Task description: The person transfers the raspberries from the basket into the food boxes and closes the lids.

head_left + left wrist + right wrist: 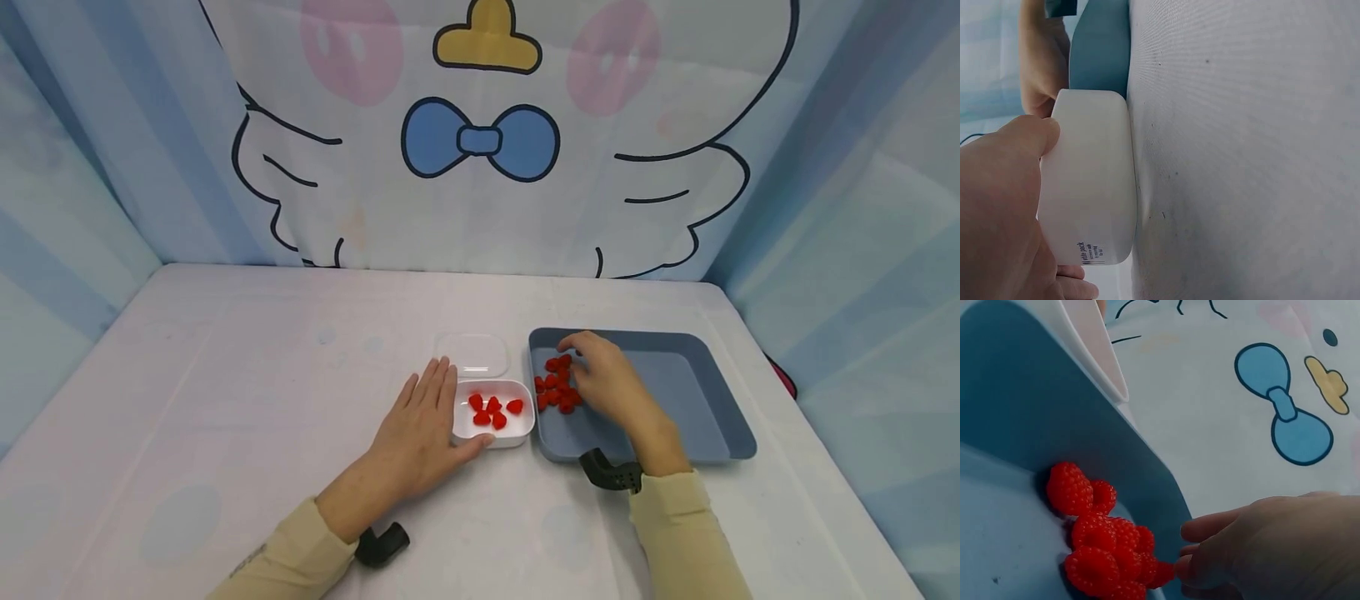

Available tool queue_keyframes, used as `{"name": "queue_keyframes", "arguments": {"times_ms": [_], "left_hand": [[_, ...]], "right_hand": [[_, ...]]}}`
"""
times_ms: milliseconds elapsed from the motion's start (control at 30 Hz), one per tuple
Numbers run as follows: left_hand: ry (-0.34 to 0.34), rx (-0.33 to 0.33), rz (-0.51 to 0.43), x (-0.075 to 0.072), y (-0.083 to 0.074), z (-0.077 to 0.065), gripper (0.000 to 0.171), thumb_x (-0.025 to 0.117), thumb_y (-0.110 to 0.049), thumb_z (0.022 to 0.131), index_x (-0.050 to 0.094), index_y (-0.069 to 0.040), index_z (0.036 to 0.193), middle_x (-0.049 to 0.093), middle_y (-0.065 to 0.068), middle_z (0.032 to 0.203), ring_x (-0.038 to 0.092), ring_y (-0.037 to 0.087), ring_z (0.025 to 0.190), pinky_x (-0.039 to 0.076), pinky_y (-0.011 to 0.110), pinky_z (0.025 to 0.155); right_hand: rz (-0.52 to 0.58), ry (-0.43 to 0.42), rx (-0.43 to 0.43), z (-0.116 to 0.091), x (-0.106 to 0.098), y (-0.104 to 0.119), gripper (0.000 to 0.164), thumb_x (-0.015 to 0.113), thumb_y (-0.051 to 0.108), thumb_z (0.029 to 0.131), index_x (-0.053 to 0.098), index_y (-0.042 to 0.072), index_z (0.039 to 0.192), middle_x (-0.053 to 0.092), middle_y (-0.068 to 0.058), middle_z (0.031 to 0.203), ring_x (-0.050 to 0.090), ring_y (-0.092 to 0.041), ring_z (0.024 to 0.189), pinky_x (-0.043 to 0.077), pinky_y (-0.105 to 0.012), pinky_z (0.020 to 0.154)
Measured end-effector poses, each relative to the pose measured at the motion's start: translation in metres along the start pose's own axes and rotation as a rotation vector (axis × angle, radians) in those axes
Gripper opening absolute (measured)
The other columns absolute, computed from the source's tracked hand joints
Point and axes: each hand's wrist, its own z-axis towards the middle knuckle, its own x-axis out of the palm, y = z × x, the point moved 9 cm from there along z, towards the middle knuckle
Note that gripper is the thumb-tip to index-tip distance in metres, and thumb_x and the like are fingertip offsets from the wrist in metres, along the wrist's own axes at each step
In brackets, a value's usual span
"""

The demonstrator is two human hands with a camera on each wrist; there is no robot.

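Presently, red berries (553, 390) in grey tray (682, 392) lie approx. 8 o'clock of, & just beside, nearer RH (613, 387) fingertips (part-curled, parted, no berry visibly gripped), w/ LH (420, 432) straight-fingered against white tub (516, 438), approx. 9 o'clock of tray.

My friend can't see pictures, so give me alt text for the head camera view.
A person's right grip reaches into a gray-blue tray beside a cluster of red berries, while the left grip rests against a white box holding a few more. Behind the box lies what looks like a clear lid.
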Motion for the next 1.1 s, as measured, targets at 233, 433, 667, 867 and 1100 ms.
{"name": "queue_keyframes", "arguments": {"times_ms": [233,433,667,867,1100], "left_hand": [[-0.006,0.006,-0.006,-0.001,-0.001,0.001,0.101,0.053,-0.068,0.089,0.022,0.001,0.155,0.023,0.018,0.164,0.018,0.033,0.154,0.018,0.051,0.124],[-0.01,0.003,-0.003,-0.002,-0.001,0.002,0.101,0.053,-0.068,0.089,0.021,0.0,0.156,0.022,0.018,0.164,0.018,0.033,0.154,0.018,0.051,0.124],[0.008,-0.001,-0.003,-0.001,-0.001,0.001,0.101,0.053,-0.068,0.089,0.021,0.0,0.156,0.021,0.017,0.164,0.017,0.033,0.154,0.017,0.051,0.125],[0.003,-0.004,-0.006,-0.002,0.0,0.001,0.101,0.053,-0.067,0.089,0.02,0.001,0.156,0.021,0.018,0.164,0.017,0.033,0.154,0.017,0.051,0.125],[0.0,-0.004,0.001,-0.001,0.001,0.001,0.101,0.053,-0.068,0.089,0.021,0.001,0.156,0.022,0.017,0.164,0.018,0.032,0.154,0.018,0.051,0.124]], "right_hand": [[-0.007,0.068,-0.053,0.0,0.009,0.0,0.035,0.048,-0.01,0.092,0.06,-0.001,0.124,0.061,-0.02,0.127,0.058,-0.037,0.115,0.048,-0.054,0.102],[-0.004,0.062,-0.084,0.002,0.007,0.003,0.034,0.049,-0.011,0.092,0.061,-0.002,0.122,0.063,-0.02,0.122,0.058,-0.037,0.112,0.048,-0.054,0.1],[-0.022,0.062,-0.022,0.001,0.008,-0.002,0.028,0.052,-0.006,0.093,0.062,-0.002,0.119,0.064,-0.019,0.116,0.061,-0.033,0.104,0.052,-0.05,0.094],[-0.062,0.035,0.038,0.001,0.004,-0.006,0.024,0.054,-0.004,0.092,0.064,0.0,0.114,0.065,-0.017,0.108,0.06,-0.029,0.092,0.054,-0.045,0.083],[-0.093,0.052,0.101,0.0,0.005,-0.01,0.027,0.056,-0.007,0.085,0.067,0.002,0.109,0.064,-0.013,0.097,0.055,-0.025,0.084,0.05,-0.039,0.074]]}}
